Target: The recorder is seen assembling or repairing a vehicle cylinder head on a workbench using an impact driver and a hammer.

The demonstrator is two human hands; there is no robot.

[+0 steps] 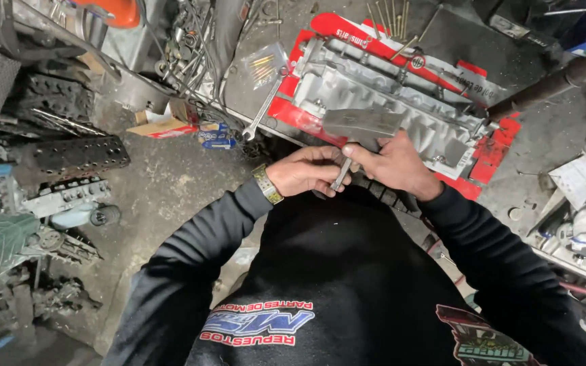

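The person's left hand [304, 171], a watch [266, 184] sitting on its wrist, is curling its fingers shut around the lower end of a thin metal rod [341, 174]. Touching it, the right hand [391, 165] is pinching the same rod from the other side, while its fingers are also gripping the lower edge of a flat grey metal plate [363, 125], which is being held up just above both hands. Just beyond the plate, a grey cast engine part [374, 88] is lying on a red sheet [490, 156] spread over the grimy tabletop [551, 135]. Left of the sheet, a wrench [264, 110] is lying beside a clear bag of small brass pieces [264, 66]. Farther back, several long thin rods [389, 15] are lying side by side.
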